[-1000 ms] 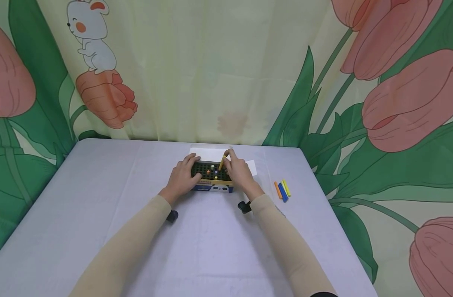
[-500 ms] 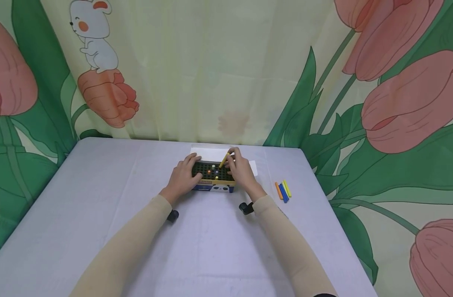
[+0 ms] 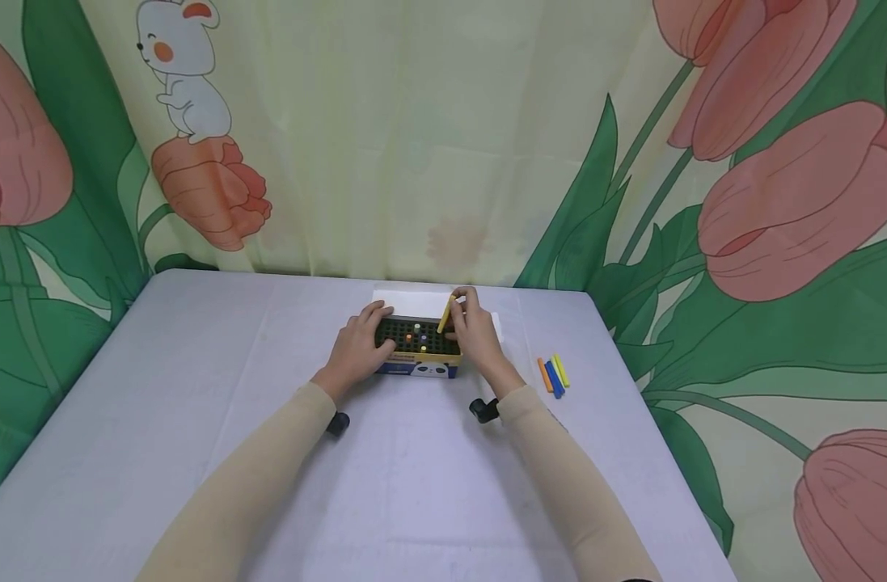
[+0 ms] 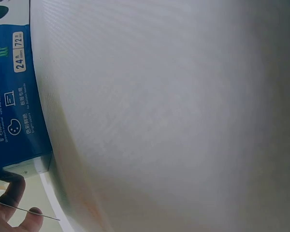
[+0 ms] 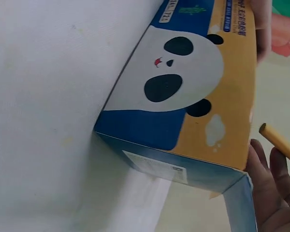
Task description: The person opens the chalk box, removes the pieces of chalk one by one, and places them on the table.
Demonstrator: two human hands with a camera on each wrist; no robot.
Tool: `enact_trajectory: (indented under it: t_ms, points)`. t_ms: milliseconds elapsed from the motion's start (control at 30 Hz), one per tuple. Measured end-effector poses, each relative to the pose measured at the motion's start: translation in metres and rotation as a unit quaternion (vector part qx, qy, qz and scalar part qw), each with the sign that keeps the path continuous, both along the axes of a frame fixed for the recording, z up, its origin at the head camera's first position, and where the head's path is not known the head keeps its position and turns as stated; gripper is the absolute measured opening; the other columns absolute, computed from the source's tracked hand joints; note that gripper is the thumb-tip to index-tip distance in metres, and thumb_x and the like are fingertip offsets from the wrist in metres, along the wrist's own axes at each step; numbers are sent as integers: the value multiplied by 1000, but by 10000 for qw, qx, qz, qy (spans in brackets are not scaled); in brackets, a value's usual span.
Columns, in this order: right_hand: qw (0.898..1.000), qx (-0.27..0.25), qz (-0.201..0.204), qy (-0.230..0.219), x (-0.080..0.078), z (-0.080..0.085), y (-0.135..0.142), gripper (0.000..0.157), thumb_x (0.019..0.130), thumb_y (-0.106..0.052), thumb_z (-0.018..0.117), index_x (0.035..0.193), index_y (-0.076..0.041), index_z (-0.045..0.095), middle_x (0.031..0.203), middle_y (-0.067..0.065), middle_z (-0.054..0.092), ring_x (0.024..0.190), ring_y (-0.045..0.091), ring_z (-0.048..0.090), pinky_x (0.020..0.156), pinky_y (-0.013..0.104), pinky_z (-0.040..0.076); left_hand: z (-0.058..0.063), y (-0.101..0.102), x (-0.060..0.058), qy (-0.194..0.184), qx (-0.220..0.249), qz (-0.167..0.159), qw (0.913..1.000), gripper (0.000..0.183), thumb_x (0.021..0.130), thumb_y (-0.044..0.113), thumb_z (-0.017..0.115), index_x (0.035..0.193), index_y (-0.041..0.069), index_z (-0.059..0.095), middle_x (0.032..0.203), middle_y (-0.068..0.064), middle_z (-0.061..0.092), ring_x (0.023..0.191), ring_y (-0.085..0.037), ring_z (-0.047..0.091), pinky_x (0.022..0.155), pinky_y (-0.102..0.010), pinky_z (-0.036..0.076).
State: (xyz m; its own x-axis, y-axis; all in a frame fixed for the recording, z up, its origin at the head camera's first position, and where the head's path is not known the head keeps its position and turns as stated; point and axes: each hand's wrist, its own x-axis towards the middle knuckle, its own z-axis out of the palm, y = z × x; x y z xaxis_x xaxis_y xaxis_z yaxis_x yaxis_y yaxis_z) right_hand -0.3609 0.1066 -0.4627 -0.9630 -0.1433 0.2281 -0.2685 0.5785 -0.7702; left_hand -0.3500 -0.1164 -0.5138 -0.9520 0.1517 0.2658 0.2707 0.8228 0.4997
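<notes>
1. Two beige sleeves (image 3: 559,477) reach across the white tablecloth (image 3: 414,477), a dark device (image 3: 483,410) at each wrist.
2. Loose orange (image 3: 544,375), blue (image 3: 555,378) and yellow sticks lie off to the right, well apart from the box (image 3: 418,369).
3. On the box's blue front, beside a panda (image 5: 183,70), "24" and "72" can be read; also "safe and dust-free", "bright colors" and "for bulletin boards", in small print with Chinese above. The lettering on the yellow band is partly cut off; I find no sure brand name.
4. Left hand (image 3: 357,343): thumb at the front edge, fingers at the back, gripping the box's left end. Right hand (image 3: 477,330): thumb and finger pinch a yellow stick (image 3: 446,314), tilted above the right part of the holed black tray (image 3: 398,330). The right wrist view shows its lower end free.
5. Four coloured tips (image 3: 417,328) stand in the tray. My judgement: the step in hand is aiming the stick at a hole; the next move calls for squaring it upright over one before pressing down.
6. Beyond are a white flap (image 3: 412,301) and a tulip-print curtain (image 3: 385,162).
</notes>
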Motion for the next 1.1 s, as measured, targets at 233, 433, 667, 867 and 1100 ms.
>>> enact_trajectory:
  t_ms: [233,433,667,867,1100]
  points:
    - [9970,-709,282,-148,4,10,3,23,100,-26,45,118,-13,46,106,9,55,92,21,67,72,23,54,0,0,0,2,-15,5,10000,63,83,36,51,144,22,40,153,-3,30,119,-34,46,95,-56,37]
    - [9906,-1318,271,-237,3,15,6,25,98,-24,51,117,-8,50,110,9,53,90,22,66,72,26,55,-1,0,-1,-12,-21,0,10000,63,83,36,50,144,21,40,153,-3,29,119,-34,46,95,-57,38]
    - [9897,-1417,138,-126,2,16,14,23,97,-26,53,114,-11,54,102,9,59,85,20,66,69,29,56,-2,0,-1,-15,-46,34,10000,63,83,37,51,144,22,40,153,-2,29,121,-34,45,96,-57,38]
    - [9903,-1382,85,-90,4,19,22,23,95,-26,57,113,-12,58,99,8,61,81,21,66,68,36,57,-1,0,-1,-19,-56,48,10000,63,84,36,51,144,22,40,154,-3,29,121,-34,45,97,-56,37]
    - [9921,-1248,101,-26,3,15,34,25,93,-31,60,113,-17,64,99,6,64,79,20,65,64,32,56,0,1,0,-26,-69,32,10000,63,84,37,51,144,21,40,154,-3,29,120,-34,45,96,-57,37]
